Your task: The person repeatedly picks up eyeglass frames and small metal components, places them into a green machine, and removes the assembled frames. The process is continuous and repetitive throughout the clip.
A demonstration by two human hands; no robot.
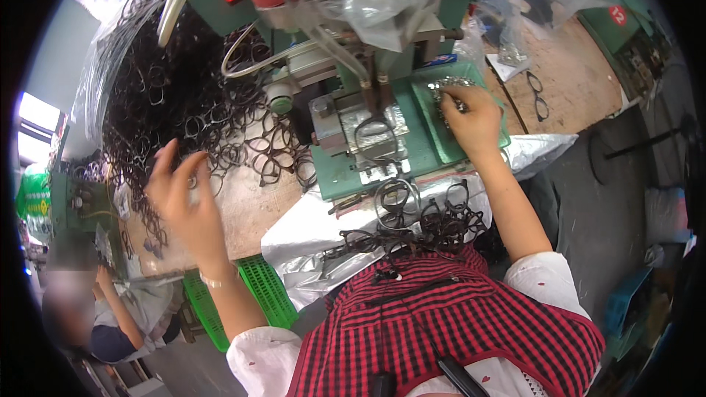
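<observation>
My left hand [190,209] is raised over the table beside a big heap of dark eyeglass frames [195,81]. Its fingers are apart and nothing shows in them. Over at the right, my right hand [474,121] reaches into a green tray [446,148] of small shiny metal parts [450,82]. Its fingertips are pinched together; whatever they hold is too small to tell. Between the hands, an eyeglass frame [375,131] lies on the metal fixture [346,125] of a green bench machine [334,176], below its vertical tips.
More eyeglass frames [441,224] lie in my lap against the checked apron [412,287] and silver sheeting [294,242]. A single frame [537,95] rests on the right-hand table. A green basket [265,290] stands under the table edge. Another person [121,316] sits at the lower left.
</observation>
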